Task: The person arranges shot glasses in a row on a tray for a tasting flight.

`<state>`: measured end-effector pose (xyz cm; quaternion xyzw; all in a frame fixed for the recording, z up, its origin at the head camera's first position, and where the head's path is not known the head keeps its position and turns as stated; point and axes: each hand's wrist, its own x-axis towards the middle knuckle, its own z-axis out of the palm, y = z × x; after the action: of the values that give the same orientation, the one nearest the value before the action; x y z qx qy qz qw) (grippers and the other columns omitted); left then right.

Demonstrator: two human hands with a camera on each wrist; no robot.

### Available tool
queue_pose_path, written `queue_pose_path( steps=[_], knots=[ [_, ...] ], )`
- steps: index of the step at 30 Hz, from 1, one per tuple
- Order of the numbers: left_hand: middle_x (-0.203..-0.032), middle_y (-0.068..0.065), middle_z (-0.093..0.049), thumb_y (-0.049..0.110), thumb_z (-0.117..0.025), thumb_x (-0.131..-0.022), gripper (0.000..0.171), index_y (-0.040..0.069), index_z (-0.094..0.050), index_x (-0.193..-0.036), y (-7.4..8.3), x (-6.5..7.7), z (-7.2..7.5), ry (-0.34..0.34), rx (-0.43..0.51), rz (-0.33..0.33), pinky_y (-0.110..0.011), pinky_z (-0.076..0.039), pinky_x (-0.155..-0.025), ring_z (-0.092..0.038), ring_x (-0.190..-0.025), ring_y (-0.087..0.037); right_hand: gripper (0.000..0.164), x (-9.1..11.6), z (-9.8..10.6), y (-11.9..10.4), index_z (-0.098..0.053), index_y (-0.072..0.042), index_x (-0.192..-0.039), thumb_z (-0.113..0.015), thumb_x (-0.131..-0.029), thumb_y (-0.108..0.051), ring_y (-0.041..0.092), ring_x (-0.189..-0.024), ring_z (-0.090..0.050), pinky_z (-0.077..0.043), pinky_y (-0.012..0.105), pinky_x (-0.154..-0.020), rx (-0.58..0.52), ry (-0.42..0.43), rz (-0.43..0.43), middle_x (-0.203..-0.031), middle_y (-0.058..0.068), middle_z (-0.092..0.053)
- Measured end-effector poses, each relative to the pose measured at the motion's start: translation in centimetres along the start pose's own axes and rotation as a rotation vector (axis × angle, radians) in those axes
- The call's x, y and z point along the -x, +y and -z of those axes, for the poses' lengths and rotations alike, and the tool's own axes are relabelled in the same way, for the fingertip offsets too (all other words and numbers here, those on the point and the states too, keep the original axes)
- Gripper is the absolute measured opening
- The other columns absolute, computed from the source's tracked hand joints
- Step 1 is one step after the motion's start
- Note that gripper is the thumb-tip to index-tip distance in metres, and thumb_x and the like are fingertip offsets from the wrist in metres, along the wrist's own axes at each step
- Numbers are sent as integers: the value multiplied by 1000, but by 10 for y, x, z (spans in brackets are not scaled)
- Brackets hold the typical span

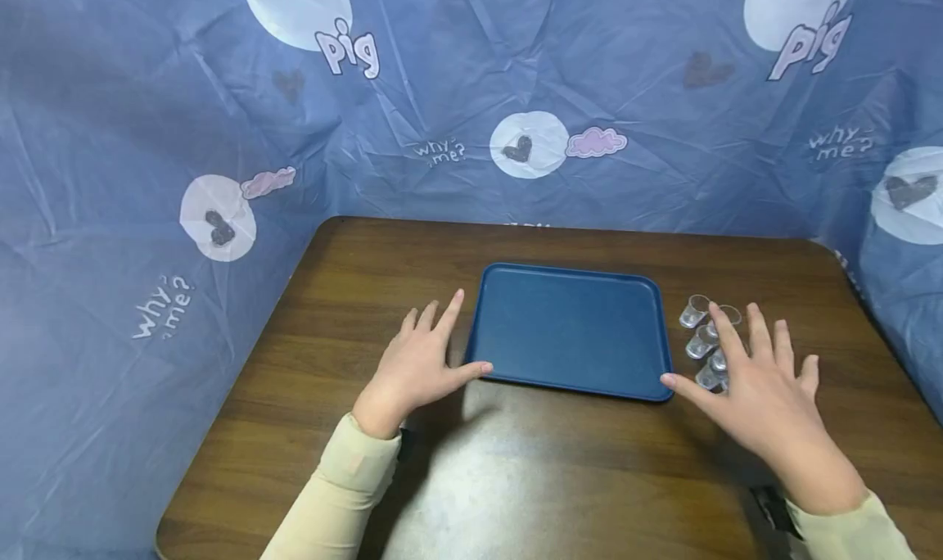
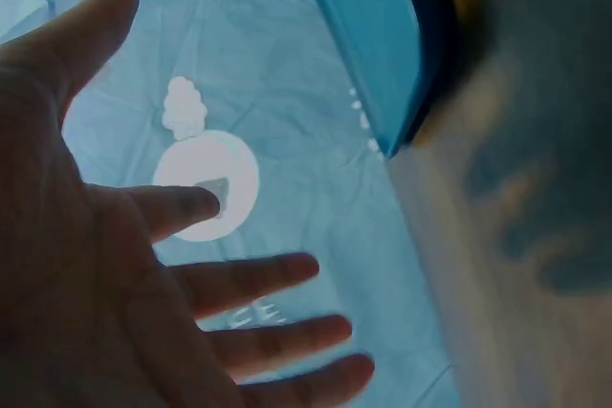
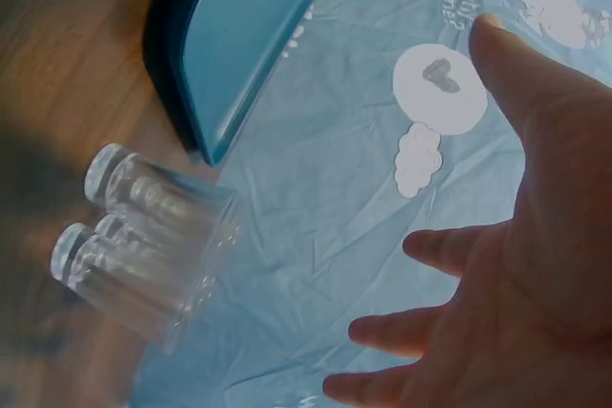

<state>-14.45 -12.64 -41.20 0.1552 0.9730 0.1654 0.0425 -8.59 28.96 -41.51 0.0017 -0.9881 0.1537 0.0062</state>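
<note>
A blue rectangular tray [image 1: 567,331] with a raised rim lies on the wooden table. My left hand [image 1: 416,368] is spread beside its left edge, the thumb overlapping the near-left corner in the head view. My right hand [image 1: 766,388] hovers with fingers spread off the near-right corner, its thumb tip right at the rim. Several small clear glasses [image 1: 701,343] stand in a cluster right of the tray, partly hidden behind the right hand. In the right wrist view, the glasses [image 3: 153,236] show apart from the right hand [image 3: 507,255]. Both palms hold nothing.
The brown wooden table [image 1: 545,478] has rounded corners and a bright glare patch in front of the tray. Blue printed cloth [image 1: 435,77] hangs behind the table and along both sides.
</note>
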Motion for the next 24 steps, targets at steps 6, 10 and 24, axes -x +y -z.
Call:
queue_pose_path(
  steps=[6, 10, 24],
  knots=[
    [-141, -26, -51, 59, -80, -81, 115, 15, -16, -165, -5, -12, -11, -38, 144, -36, -53, -44, -101, -50, -126, -43, 115, 5, -2, 9, -6, -18, -166, -69, -85, -70, 61, -143, 1, 0, 86, -95, -71, 43, 4, -164, 31, -2],
    [-140, -28, -52, 51, -86, -79, 119, 12, -14, -164, -6, -21, -17, -94, 215, -36, -51, -43, -104, -51, -127, -39, 108, 8, -3, 19, -15, -11, -164, -75, -87, -56, 63, -138, -19, -14, 86, -92, -134, 103, 33, -158, 35, -21],
    [-155, -23, -40, 45, -93, -72, 125, 9, -16, -164, -11, -45, -38, -184, 248, -5, -50, -39, -108, -43, -137, -39, 93, 13, 3, 62, -27, 16, -151, -76, -92, -36, 67, -117, -41, -34, 75, -90, -163, 65, 29, -132, 50, -40]
  ],
)
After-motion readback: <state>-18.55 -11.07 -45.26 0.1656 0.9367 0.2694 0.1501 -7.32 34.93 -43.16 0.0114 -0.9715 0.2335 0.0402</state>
